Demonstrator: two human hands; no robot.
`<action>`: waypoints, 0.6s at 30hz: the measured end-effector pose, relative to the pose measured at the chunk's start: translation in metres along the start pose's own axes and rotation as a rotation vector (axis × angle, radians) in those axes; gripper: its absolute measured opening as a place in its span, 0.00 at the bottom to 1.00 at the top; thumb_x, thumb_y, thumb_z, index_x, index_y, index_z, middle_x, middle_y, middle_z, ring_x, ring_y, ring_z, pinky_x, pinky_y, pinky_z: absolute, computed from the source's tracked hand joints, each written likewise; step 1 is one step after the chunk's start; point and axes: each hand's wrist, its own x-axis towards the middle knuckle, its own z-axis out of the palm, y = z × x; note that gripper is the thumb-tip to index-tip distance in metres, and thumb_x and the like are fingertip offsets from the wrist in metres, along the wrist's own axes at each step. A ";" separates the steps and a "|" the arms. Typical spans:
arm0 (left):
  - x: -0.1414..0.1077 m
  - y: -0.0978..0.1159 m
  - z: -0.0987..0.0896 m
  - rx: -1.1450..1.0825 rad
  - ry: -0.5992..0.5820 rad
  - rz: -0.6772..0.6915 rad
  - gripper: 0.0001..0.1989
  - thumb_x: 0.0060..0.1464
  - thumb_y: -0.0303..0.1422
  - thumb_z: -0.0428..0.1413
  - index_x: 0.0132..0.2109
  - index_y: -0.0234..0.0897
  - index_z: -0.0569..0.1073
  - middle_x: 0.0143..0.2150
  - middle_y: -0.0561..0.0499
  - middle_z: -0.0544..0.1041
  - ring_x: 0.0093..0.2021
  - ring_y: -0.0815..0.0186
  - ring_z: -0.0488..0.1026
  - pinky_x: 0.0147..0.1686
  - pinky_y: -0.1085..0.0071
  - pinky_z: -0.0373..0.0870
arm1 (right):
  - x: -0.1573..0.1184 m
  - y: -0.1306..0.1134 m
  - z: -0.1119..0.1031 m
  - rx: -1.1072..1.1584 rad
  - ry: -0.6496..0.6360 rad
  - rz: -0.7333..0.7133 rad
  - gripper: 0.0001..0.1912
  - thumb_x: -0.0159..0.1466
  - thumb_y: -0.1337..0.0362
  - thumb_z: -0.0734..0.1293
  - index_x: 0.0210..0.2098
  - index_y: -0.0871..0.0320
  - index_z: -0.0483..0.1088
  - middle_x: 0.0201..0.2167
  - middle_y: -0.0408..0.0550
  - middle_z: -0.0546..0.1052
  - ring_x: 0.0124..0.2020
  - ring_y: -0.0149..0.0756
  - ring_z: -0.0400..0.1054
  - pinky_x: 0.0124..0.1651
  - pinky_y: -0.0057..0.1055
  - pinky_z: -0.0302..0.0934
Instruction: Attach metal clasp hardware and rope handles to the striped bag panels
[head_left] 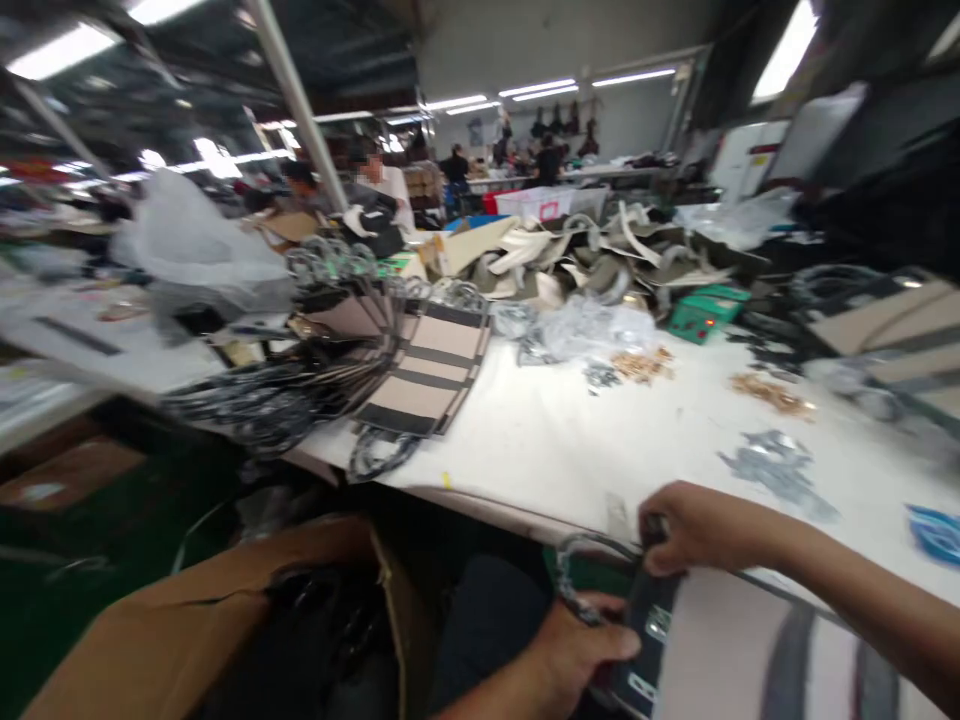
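Observation:
A striped bag panel [724, 640] in pale pink and dark grey lies at the table's front edge, with a dark top band bearing small metal pieces. My left hand [581, 640] is closed on the band's lower part, beside a plastic-wrapped handle [570, 570]. At the band's upper end, my right hand [686, 530] pinches the dark edge. Fanned out at the left of the table is a stack of similar striped panels [431, 365] with wrapped handles.
On the white table [540, 430] are brass-coloured pieces [643, 365], silver pieces [776, 465], a green device [705, 313] and a heap of beige strips [525, 250]. An open cardboard box [187, 600] stands below, front left. Several people are in the background.

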 end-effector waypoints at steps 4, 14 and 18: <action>0.017 -0.005 0.000 -0.003 0.104 -0.057 0.28 0.36 0.43 0.75 0.43 0.29 0.83 0.37 0.41 0.83 0.34 0.59 0.78 0.40 0.64 0.72 | -0.018 0.004 0.002 -0.152 0.039 0.094 0.09 0.54 0.58 0.76 0.34 0.55 0.79 0.29 0.46 0.81 0.31 0.42 0.75 0.28 0.30 0.55; 0.031 0.015 0.020 -0.040 0.217 0.029 0.26 0.41 0.43 0.73 0.44 0.29 0.83 0.37 0.40 0.83 0.36 0.56 0.80 0.41 0.64 0.73 | 0.011 0.007 -0.012 -0.302 0.158 0.111 0.14 0.56 0.55 0.75 0.40 0.54 0.81 0.37 0.52 0.82 0.41 0.48 0.76 0.38 0.33 0.61; 0.027 0.016 0.029 -0.085 0.247 0.034 0.28 0.39 0.44 0.75 0.44 0.32 0.81 0.41 0.40 0.83 0.42 0.49 0.80 0.41 0.59 0.75 | 0.013 0.010 -0.010 -0.221 0.206 0.075 0.11 0.52 0.58 0.75 0.35 0.52 0.81 0.34 0.50 0.81 0.39 0.47 0.76 0.37 0.33 0.60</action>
